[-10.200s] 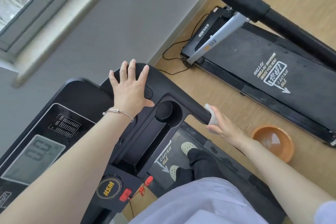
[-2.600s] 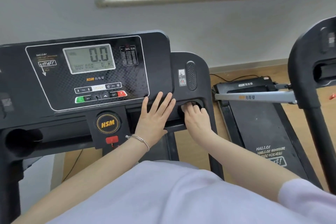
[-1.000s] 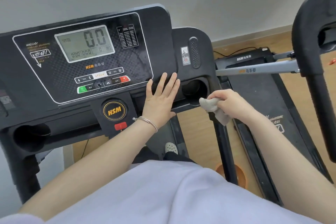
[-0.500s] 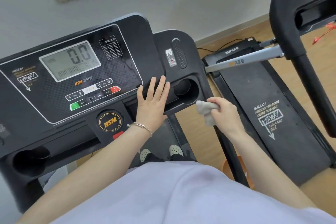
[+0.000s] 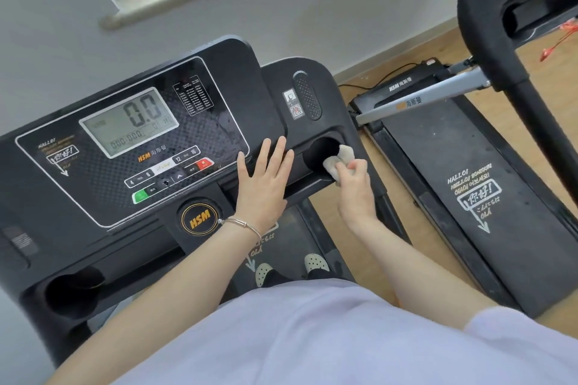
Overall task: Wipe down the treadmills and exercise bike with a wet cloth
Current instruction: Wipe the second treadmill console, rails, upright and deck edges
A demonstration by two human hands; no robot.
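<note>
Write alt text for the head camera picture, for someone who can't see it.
Seen from above, a person's right hand holds a pale cloth in the right cup holder of a black treadmill console, while the left hand rests flat beside it. The display reads 0.0; a second treadmill stands to the right.

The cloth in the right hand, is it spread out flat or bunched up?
Bunched up: the right hand grips the cloth as a crumpled wad at the rim of the right cup holder.

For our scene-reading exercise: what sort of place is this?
Probably a small gym or home exercise room: a treadmill console reading 0.0 and a second treadmill beside it, both on a wood floor.
</note>
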